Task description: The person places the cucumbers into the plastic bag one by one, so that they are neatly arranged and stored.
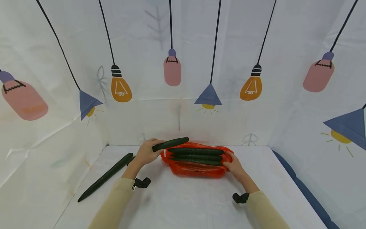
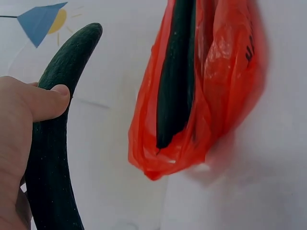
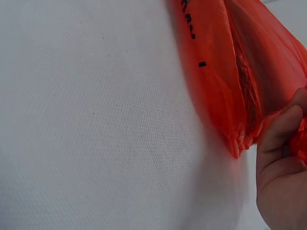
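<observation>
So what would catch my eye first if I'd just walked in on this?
Probably the bright orange-red plastic bag mid-table, with dark green cucumbers lying in it. The left hand grips another cucumber just above the bag's left end, while the right hand pinches the bag's right edge. One more long cucumber lies far left.

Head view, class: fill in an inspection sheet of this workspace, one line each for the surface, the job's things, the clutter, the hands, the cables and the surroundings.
Surface: white cloth-covered table, flat and plain.
Job's things: red plastic bag lying on the table with three dark cucumbers showing in its opening; a fourth, the held cucumber, is above the bag's left end.
Clutter: one loose cucumber lying on the table to the left, apart from the bag.
Hands: left hand grips the held cucumber; right hand pinches the bag's right edge.
Cables: nothing seen.
Surroundings: white backdrop printed with hanging lamps and bulbs on three sides.
</observation>
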Demonstrator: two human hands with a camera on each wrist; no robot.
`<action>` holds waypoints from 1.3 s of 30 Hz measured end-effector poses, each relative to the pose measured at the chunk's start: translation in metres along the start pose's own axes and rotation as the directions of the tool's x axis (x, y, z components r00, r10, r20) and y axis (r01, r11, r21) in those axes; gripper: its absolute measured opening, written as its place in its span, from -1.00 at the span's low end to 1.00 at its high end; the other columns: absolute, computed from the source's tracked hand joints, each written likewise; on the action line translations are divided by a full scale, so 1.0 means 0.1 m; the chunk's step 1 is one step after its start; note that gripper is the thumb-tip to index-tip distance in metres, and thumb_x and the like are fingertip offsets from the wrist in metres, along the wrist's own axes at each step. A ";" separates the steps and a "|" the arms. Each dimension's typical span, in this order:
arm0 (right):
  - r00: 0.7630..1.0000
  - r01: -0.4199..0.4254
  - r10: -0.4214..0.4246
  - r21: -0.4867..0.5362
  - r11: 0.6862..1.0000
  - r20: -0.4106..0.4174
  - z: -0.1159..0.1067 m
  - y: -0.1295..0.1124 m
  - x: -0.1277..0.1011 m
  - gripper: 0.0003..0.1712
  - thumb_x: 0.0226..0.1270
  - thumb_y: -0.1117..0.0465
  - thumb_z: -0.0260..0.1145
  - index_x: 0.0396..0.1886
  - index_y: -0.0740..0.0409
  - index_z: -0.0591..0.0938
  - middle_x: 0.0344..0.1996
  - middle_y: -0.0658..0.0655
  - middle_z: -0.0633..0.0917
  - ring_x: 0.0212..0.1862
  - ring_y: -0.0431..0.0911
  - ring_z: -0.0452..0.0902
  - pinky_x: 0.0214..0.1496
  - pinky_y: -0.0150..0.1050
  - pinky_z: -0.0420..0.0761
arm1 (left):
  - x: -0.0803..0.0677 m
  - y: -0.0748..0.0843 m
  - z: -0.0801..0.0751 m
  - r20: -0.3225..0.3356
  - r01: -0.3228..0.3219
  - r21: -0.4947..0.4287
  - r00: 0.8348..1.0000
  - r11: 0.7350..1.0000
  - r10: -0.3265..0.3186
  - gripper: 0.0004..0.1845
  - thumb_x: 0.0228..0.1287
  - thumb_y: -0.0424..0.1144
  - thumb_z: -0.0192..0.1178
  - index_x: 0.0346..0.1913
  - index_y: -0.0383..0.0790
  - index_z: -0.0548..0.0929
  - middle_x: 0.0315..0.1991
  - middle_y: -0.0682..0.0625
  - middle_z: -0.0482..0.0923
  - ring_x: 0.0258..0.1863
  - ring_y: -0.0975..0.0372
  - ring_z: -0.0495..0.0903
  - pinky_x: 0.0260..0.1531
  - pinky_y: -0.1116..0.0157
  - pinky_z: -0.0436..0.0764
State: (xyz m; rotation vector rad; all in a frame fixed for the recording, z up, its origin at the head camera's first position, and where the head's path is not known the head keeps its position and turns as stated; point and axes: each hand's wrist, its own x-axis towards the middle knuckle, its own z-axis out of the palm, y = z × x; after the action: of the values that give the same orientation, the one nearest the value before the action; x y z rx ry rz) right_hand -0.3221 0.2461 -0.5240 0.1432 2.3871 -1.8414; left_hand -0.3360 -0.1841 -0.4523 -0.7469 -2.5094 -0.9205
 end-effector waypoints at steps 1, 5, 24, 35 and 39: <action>1.000 0.001 -0.001 0.005 1.000 0.002 0.00 -0.01 -0.01 -0.22 0.29 0.43 0.13 0.48 0.20 0.10 0.20 0.34 0.24 0.00 0.13 0.31 -0.28 -0.23 0.55 | 0.02 0.02 0.02 0.003 -0.007 -0.007 1.000 1.000 0.007 -0.63 0.13 -0.30 0.42 0.05 -0.06 0.71 -0.14 0.05 0.60 -0.23 0.20 0.56 -0.21 0.16 0.59; 1.000 0.000 0.000 0.014 1.000 0.004 0.00 -0.05 -0.02 -0.24 0.30 0.44 0.11 0.48 0.20 0.11 0.21 0.34 0.23 0.04 0.14 0.27 -0.27 -0.24 0.54 | 0.11 0.06 0.08 0.017 -0.036 -0.016 0.999 0.999 0.036 -0.62 0.13 -0.31 0.42 0.05 -0.06 0.70 -0.14 0.06 0.60 -0.20 0.19 0.57 -0.19 0.14 0.59; 1.000 -0.005 0.005 0.010 1.000 -0.002 -0.02 0.01 0.01 -0.23 0.27 0.43 0.13 0.47 0.20 0.13 0.25 0.33 0.21 0.09 0.18 0.27 -0.27 -0.22 0.53 | 0.33 0.26 0.34 0.148 -0.039 0.034 0.988 0.999 0.033 -0.59 0.19 -0.22 0.39 0.13 -0.02 0.67 -0.08 0.01 0.60 -0.10 0.13 0.59 -0.03 0.10 0.57; 1.000 -0.007 0.007 0.031 1.000 0.003 -0.01 0.04 0.00 -0.23 0.27 0.44 0.12 0.47 0.21 0.13 0.25 0.35 0.19 0.13 0.21 0.19 -0.23 -0.24 0.52 | 0.43 0.39 0.46 0.183 -0.069 0.029 0.981 0.997 0.063 -0.57 0.22 -0.22 0.37 0.17 0.01 0.64 -0.04 0.02 0.60 -0.04 0.12 0.58 0.03 0.09 0.53; 1.000 -0.013 0.013 0.023 1.000 0.004 -0.01 0.05 -0.01 -0.23 0.27 0.43 0.11 0.48 0.19 0.11 0.28 0.35 0.17 0.17 0.22 0.17 -0.16 -0.23 0.53 | 0.47 0.40 0.52 0.187 -0.091 0.019 0.979 0.996 0.086 -0.58 0.22 -0.23 0.37 0.16 -0.01 0.65 -0.02 0.03 0.60 -0.02 0.13 0.57 0.05 0.09 0.52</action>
State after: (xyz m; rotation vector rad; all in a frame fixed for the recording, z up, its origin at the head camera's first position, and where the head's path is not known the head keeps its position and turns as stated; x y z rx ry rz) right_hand -0.3203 0.2484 -0.5282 0.1561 2.3568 -1.8626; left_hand -0.3578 -0.1065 -0.4475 -0.9687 -2.6175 -0.8182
